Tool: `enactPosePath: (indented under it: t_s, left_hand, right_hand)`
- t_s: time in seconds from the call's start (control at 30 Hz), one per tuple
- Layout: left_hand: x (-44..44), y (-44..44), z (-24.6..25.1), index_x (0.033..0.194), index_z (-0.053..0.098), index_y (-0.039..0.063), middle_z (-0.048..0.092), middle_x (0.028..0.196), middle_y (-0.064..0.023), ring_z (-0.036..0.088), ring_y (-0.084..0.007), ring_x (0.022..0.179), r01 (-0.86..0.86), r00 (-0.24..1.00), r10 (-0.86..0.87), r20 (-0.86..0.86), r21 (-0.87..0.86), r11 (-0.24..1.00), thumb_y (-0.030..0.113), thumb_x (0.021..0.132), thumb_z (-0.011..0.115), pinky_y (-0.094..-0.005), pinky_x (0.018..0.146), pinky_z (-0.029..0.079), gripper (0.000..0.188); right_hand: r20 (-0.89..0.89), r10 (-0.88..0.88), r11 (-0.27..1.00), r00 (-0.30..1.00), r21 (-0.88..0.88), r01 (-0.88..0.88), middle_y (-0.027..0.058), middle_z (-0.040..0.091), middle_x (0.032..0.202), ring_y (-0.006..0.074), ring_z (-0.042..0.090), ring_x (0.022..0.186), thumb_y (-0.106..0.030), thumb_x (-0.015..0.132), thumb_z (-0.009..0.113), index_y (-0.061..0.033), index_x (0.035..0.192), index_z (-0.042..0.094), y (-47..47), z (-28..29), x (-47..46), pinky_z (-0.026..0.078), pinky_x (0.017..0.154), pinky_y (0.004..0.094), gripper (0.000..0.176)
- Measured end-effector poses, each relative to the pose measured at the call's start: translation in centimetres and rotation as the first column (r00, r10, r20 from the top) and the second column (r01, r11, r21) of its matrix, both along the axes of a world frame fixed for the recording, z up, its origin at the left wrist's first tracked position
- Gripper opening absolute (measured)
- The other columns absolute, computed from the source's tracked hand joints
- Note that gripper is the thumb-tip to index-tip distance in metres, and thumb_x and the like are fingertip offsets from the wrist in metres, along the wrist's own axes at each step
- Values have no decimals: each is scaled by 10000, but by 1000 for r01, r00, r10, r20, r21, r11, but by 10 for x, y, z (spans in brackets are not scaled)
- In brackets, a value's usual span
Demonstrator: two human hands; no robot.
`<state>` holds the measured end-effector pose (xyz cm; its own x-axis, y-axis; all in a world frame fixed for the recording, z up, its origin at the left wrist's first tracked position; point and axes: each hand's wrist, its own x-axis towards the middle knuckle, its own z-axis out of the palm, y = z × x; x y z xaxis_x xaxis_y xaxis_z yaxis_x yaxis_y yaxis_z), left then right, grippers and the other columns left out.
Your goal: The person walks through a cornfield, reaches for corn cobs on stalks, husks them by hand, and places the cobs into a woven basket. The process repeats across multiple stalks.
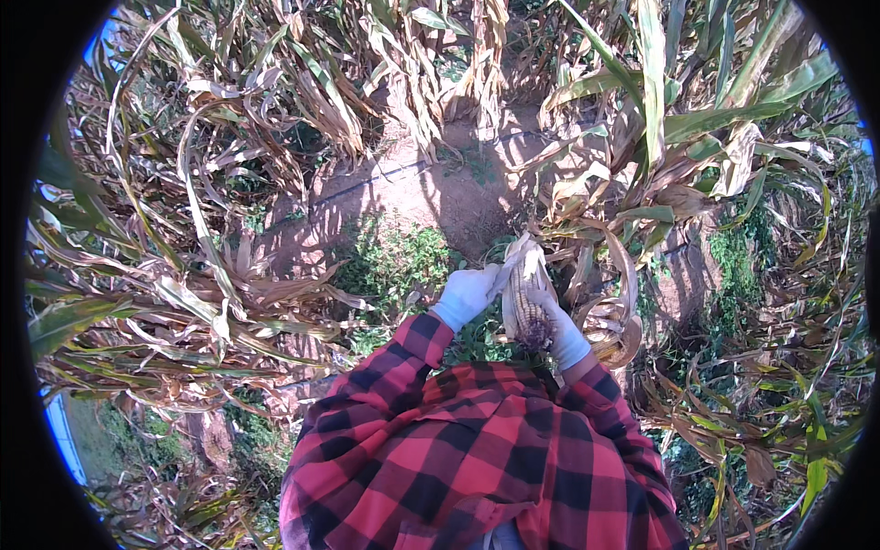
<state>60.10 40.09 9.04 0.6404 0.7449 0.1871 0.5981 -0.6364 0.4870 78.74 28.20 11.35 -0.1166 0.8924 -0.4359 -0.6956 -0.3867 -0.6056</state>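
An ear of corn (528,306) with its yellowish kernels bared hangs tip down in front of my chest, its tip dark and purplish. Pale dry husk (515,261) still wraps its upper end and its left side. My left hand (469,292), in a white glove, pinches a strip of that husk at the ear's left. On the other side, my right hand (558,326), gloved too, is closed around the ear's lower right part. Just right of that hand, partly behind it, more yellow kernels (605,340) show among curled dry leaves.
Dry corn stalks with long leaves (323,89) stand across the far side and to the left. A bent stalk with broad leaves (660,158) leans in at the right. Green weeds (402,258) grow on the reddish soil (412,196), where a thin dark line (375,180) runs across.
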Motion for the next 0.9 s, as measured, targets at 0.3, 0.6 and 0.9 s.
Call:
enactPosePath:
  t_s: [0.3,0.6,0.9]
  left_hand:
    - [-58,71,61,999,632,108,670,927,-99,646,-316,902,-24,986,-41,160,382,924,313,849,707,-441,784,516,265]
    - [10,2,100,1346,525,110,584,1274,-118,525,-322,1219,687,721,-679,139,-17,727,318,793,737,-436,1066,393,627]
    - [27,-1,89,1293,491,4,629,1199,-160,625,-273,1101,445,884,-351,309,-326,834,254,724,810,-374,969,482,699]
  right_hand:
    - [-411,5,988,912,-141,-69,154,653,1160,256,665,995,-265,898,672,4,1298,533,-17,7,25,555,895,344,502]
    - [393,302,915,868,136,-380,62,573,1298,152,537,1167,-297,1026,467,-30,1362,506,-13,-2,31,419,1027,304,430]
    - [353,84,992,932,-121,-43,-39,623,838,39,535,646,-390,1011,509,-34,1042,660,-11,34,21,405,537,219,387]
